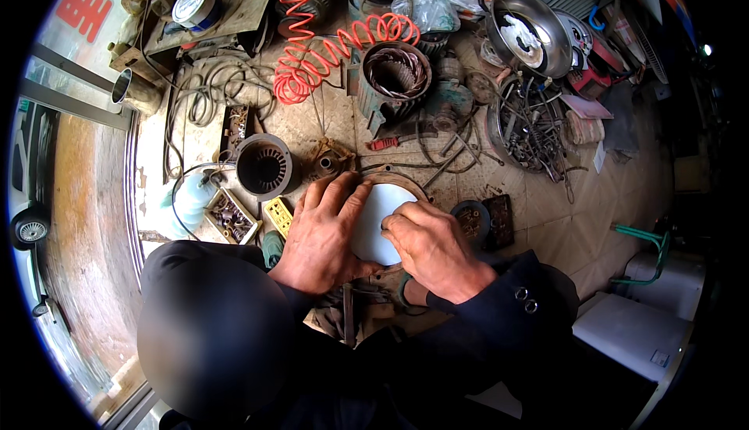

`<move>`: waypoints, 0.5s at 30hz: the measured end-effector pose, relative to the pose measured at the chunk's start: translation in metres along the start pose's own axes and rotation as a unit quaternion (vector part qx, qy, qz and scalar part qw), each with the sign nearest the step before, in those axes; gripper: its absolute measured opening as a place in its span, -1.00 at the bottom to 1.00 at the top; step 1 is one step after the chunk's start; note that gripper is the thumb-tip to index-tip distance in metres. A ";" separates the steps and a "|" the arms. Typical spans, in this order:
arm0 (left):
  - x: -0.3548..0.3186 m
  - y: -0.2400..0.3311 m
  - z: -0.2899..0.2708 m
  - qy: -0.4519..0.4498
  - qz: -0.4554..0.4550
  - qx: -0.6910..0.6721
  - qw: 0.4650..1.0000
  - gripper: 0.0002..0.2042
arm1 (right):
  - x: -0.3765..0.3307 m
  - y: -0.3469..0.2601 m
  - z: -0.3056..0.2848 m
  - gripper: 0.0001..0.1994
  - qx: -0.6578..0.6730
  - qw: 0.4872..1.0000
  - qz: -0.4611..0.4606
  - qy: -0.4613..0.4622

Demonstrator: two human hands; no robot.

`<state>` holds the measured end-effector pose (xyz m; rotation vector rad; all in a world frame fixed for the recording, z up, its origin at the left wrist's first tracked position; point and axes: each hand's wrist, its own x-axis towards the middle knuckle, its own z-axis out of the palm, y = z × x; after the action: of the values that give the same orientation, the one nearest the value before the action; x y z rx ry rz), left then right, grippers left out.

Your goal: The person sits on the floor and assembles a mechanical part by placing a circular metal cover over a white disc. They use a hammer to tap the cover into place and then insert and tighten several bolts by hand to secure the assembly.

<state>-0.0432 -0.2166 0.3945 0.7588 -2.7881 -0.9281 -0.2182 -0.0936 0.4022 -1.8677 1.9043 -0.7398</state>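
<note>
Between my hands lies a round metal flange (398,178) with a rusty rim. A smooth white sheet (374,231) covers its middle. My left hand (321,231) rests on the left edge of the sheet and rim, its fingers stretched out and pointing away from me. Over the right part of the sheet, my right hand (437,247) is closed in a pinch. A small dark bit shows at its fingertips, but I cannot make out what it is. Just beyond my left hand sits a greasy, rusty metal part (328,162) with a hole in its centre.
A motor stator (265,166) stands left, near a tray of bolts (232,217) and a yellow power strip (278,216). Farther out are a motor housing (395,75), a coiled red hose (300,75) and a steel pan (558,36). A basin of metal parts (530,130) sits right.
</note>
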 end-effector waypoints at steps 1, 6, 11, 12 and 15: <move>0.001 0.000 -0.001 -0.002 0.002 0.000 1.000 0.15 | 0.000 0.001 0.000 -0.86 -0.001 1.000 -0.005 -0.002; 0.004 0.001 -0.005 -0.006 0.002 0.004 1.000 0.13 | 0.002 0.001 -0.006 -0.84 0.012 0.999 -0.001 -0.035; 0.002 -0.004 0.002 0.023 0.020 0.009 0.999 0.13 | 0.008 -0.007 -0.031 -0.11 -0.035 0.996 0.036 -0.079; 0.003 -0.005 0.003 0.027 0.028 0.004 0.999 0.14 | 0.006 -0.006 -0.029 -0.09 -0.055 0.995 0.035 -0.078; 0.003 -0.009 0.008 0.031 0.039 -0.014 0.999 0.14 | 0.003 -0.002 -0.023 -0.05 -0.081 0.992 0.024 -0.098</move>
<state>-0.0440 -0.2202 0.3829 0.6570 -2.7235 -0.9130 -0.2307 -0.0938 0.4223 -1.9023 1.9244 -0.3798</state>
